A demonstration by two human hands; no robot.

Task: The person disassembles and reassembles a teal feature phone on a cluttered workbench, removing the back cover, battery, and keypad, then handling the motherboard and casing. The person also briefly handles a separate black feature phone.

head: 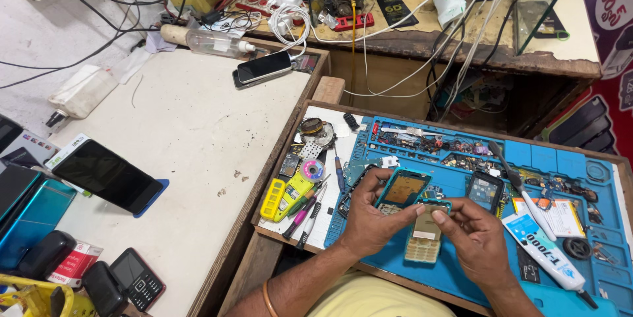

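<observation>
We see a pale worktop (191, 132) filling the nine o'clock side, edged by a wooden rim (277, 159). At three o'clock a wooden tray-like bench (264, 261) carries a blue work mat (560, 159). Toward twelve o'clock a worn wooden shelf (461, 47) runs across, cluttered with white cables (455, 33). A glass case (541, 0) stands at one o'clock. At ten o'clock the whitish wall (53, 27) is crossed by black wires (99, 0). The light is even and bright.
</observation>
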